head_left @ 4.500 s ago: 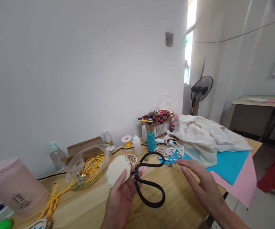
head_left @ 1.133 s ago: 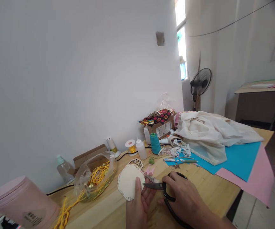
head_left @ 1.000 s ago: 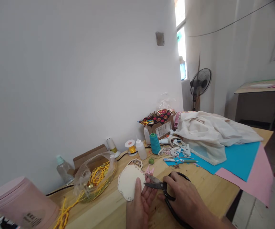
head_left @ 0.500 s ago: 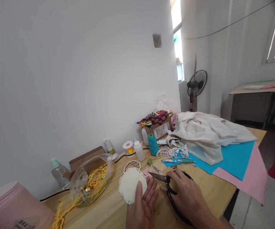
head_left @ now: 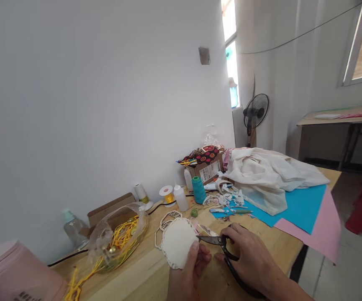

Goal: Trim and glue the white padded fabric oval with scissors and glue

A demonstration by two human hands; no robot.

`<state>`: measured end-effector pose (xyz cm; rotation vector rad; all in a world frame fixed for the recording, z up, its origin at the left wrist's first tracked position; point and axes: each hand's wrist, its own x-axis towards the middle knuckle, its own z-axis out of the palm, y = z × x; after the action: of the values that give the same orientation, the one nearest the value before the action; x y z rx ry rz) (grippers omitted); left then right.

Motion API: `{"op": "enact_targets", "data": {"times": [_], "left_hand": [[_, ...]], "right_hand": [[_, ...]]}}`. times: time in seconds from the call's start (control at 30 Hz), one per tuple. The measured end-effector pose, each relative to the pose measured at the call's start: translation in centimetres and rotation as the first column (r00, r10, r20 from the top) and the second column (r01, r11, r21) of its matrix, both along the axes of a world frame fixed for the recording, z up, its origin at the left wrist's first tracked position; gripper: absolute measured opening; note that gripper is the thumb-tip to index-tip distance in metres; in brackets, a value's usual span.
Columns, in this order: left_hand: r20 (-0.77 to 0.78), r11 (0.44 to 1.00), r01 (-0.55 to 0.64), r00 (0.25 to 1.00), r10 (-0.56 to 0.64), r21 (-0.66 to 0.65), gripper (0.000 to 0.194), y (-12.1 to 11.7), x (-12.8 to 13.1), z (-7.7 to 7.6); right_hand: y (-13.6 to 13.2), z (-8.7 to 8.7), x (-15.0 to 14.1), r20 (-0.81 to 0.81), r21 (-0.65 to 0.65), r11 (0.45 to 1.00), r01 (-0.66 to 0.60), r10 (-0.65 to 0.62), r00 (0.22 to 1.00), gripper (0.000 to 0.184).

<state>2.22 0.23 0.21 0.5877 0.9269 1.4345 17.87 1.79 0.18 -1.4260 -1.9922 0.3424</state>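
Note:
My left hand (head_left: 188, 269) grips a cream scalloped disc (head_left: 178, 242), thumb on its face and fingers curled behind. Small marks run along the disc's rim. In my right hand (head_left: 250, 259) are black-handled scissors (head_left: 212, 240), blades parted, with the lower blade's tip at the disc's right edge. Behind the disc lies a wooden lattice cutout (head_left: 169, 217) on the table, partly hidden by it. A green ball (head_left: 193, 212) and a scrap of pink material sit just beyond the blades.
A teal thread cone (head_left: 198, 190), white squeeze bottle (head_left: 181, 198) and yellow spool (head_left: 167, 195) stand at the back. Left are a plastic bag of yellow cord (head_left: 122, 234) and a pink bin (head_left: 20, 271). White cloth (head_left: 262, 171), blue sheet (head_left: 306, 205) and paper scraps (head_left: 227, 196) lie right.
My right hand has gone from empty to holding the scissors. Over the last half second, my left fingers have curled in behind the disc and the scissors' tip has met its right edge.

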Motion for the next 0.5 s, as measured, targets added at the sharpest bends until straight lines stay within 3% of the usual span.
{"op": "enact_targets", "data": {"times": [0.23,0.5], "left_hand": [[-0.106,0.997,0.045,0.994,-0.039,0.055,0.021,-0.37,0.72,-0.1],[-0.14,0.997,0.074,0.988,-0.07,0.021,0.024,-0.27,0.14,-0.29]], "right_hand": [[-0.19,-0.56,-0.03,0.058,-0.041,0.998,0.054,-0.052,0.997,0.013],[-0.25,-0.44,-0.28,0.062,-0.09,0.993,0.081,-0.076,0.995,0.016]]}}
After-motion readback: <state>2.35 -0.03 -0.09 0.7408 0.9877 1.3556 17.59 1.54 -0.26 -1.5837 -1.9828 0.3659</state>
